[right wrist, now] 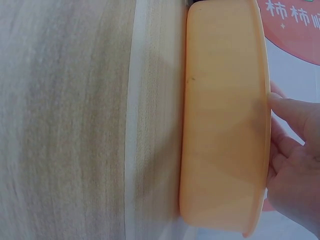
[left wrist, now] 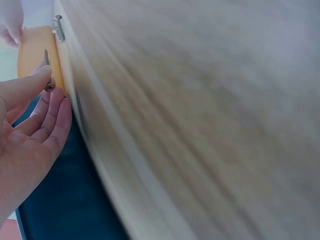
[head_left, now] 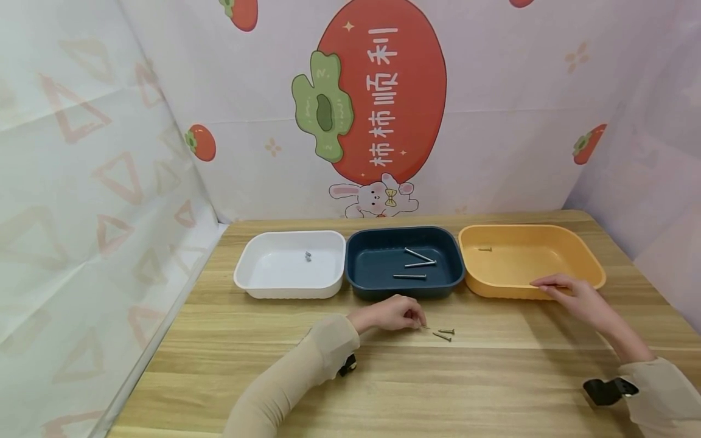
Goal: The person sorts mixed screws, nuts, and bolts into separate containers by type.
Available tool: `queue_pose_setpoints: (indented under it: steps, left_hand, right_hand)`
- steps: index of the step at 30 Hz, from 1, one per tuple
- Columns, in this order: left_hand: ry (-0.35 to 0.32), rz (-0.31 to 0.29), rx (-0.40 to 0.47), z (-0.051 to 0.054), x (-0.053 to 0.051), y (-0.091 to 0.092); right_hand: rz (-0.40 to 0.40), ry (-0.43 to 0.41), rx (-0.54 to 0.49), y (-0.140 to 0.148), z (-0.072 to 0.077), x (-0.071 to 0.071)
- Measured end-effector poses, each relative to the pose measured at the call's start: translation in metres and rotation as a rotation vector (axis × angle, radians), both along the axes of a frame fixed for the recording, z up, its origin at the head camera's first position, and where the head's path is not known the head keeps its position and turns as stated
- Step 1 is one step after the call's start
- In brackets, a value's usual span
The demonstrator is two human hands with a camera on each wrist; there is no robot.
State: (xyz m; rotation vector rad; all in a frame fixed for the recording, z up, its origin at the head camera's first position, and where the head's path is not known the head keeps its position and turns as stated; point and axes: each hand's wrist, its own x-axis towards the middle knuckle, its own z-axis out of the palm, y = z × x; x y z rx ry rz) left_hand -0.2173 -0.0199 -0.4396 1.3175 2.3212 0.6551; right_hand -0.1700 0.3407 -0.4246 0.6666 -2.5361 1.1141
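Observation:
In the left wrist view, the left hand (left wrist: 35, 125) pinches a screw (left wrist: 46, 62) between thumb and fingers, its tip pointing away. The head view has this left hand (head_left: 395, 313) low over the table, in front of the dark blue tray (head_left: 361, 291). Two brass-coloured screws (head_left: 442, 336) lie on the wood just right of its fingertips. The right hand (head_left: 582, 302) is at the front rim of the orange tray (head_left: 509, 292); in the right wrist view, the thumb of the right hand (right wrist: 295, 150) is on the outside of the rim, with the other fingers behind it.
A white tray (head_left: 290, 293) with small metal pieces (head_left: 308, 257) stands at the left. Several long screws (head_left: 409, 277) lie in the dark blue tray, and one small screw (head_left: 485, 249) is in the orange tray. A patterned cloth (head_left: 246, 176) hangs behind the table (head_left: 383, 389).

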Motion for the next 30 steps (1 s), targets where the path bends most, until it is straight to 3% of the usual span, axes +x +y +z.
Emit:
queue_pose_setpoints:
  steps: [14,23,30]
  left_hand:
    - [0.070,-0.002,0.077,0.011,0.006,0.008]
    - [0.043,0.031,0.141,0.021,0.010,0.015]
    - [0.077,0.032,0.176,0.024,0.012,0.023]
  right_hand:
    - [0.001,0.030,0.016,0.000,0.001,0.000]
    - [0.012,0.024,-0.011,-0.001,0.001,0.000]
    - [-0.001,0.028,-0.013,0.000,-0.001,-0.001]
